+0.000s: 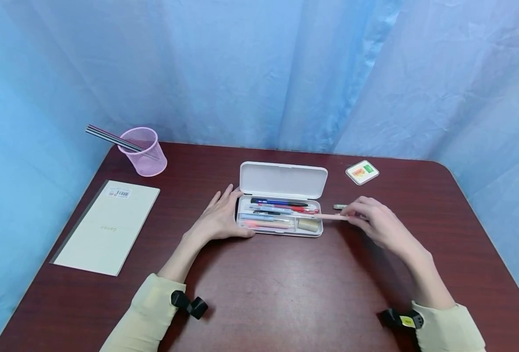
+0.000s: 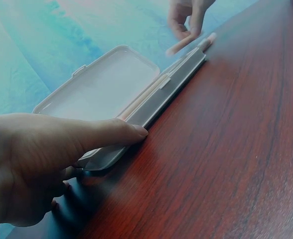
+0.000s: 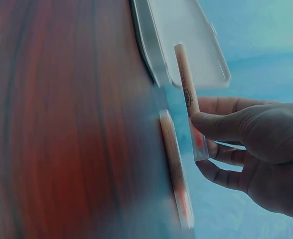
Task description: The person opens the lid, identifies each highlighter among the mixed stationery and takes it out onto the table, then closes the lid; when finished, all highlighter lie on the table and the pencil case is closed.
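Note:
A white pencil case [image 1: 322,227] lies with its lid [image 1: 283,180] raised, holding several pens and a beige block [image 1: 308,225]. My left hand [image 1: 219,217] grips its left end, thumb [image 2: 129,132] along the front edge and fingers round the back. Between thumb and fingers, my right hand [image 1: 375,222] pinches a slim peach marker [image 3: 186,82] with a clear, reddish end. In the head view the marker reaches over the case's right end. A second peach marker [image 3: 175,172] shows below it in the right wrist view; whether it lies on the table cannot be told.
A small greenish item [image 1: 340,207] lies behind my right fingers, partly hidden. Farther back is a small white case with coloured print [image 1: 362,172]. A notebook [image 1: 105,230] and a pink mesh cup [image 1: 149,159] with several striped pencils [image 1: 109,136] stand at left. Blue curtain [image 1: 241,73] surrounds the table.

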`<action>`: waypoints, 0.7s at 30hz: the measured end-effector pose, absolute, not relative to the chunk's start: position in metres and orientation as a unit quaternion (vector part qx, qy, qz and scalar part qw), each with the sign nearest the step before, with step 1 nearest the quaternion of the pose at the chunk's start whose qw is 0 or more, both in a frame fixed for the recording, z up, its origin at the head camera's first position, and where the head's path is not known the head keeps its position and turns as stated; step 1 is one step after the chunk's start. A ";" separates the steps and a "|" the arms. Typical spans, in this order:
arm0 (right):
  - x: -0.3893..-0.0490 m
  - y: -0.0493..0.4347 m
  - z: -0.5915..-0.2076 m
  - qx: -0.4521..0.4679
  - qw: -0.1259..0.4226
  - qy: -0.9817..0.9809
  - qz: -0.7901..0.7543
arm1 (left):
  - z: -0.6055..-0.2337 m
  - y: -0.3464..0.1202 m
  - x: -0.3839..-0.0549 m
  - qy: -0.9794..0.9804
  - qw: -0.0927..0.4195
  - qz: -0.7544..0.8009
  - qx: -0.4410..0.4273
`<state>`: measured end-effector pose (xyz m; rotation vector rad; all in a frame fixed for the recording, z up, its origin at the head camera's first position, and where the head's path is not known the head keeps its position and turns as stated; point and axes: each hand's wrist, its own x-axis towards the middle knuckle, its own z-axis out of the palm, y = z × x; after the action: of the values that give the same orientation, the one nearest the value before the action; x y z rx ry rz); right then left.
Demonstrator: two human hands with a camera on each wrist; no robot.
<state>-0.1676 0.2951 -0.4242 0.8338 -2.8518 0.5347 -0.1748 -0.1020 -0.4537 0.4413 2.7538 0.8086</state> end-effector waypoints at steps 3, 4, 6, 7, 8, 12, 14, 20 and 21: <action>-0.164 0.308 -0.425 0.265 0.067 -0.947 0.172 | -0.454 -0.101 -0.175 0.943 0.121 0.273 0.150; -0.163 0.312 -0.424 0.262 0.068 -0.947 0.171 | -0.454 -0.101 -0.175 0.943 0.122 0.272 0.150; -0.162 0.320 -0.425 0.259 0.068 -0.949 0.166 | -0.454 -0.101 -0.175 0.943 0.125 0.271 0.149; -0.161 0.324 -0.426 0.258 0.069 -0.950 0.163 | -0.454 -0.101 -0.176 0.943 0.125 0.271 0.148; -0.161 0.328 -0.427 0.258 0.068 -0.950 0.161 | -0.454 -0.101 -0.176 0.943 0.125 0.270 0.148; -0.161 0.339 -0.428 0.257 0.070 -0.952 0.153 | -0.455 -0.101 -0.176 0.944 0.126 0.266 0.147; -0.162 0.343 -0.428 0.253 0.069 -0.954 0.148 | -0.455 -0.101 -0.176 0.945 0.125 0.266 0.145; -0.164 0.346 -0.431 0.251 0.062 -0.956 0.142 | -0.455 -0.102 -0.176 0.944 0.129 0.269 0.142; -0.164 0.346 -0.431 0.252 0.061 -0.955 0.142 | -0.455 -0.102 -0.176 0.944 0.130 0.269 0.141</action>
<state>-0.1638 0.3457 -0.4307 0.7614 -2.8897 0.4302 -0.1763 -0.1019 -0.4549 0.4104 2.7418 0.7820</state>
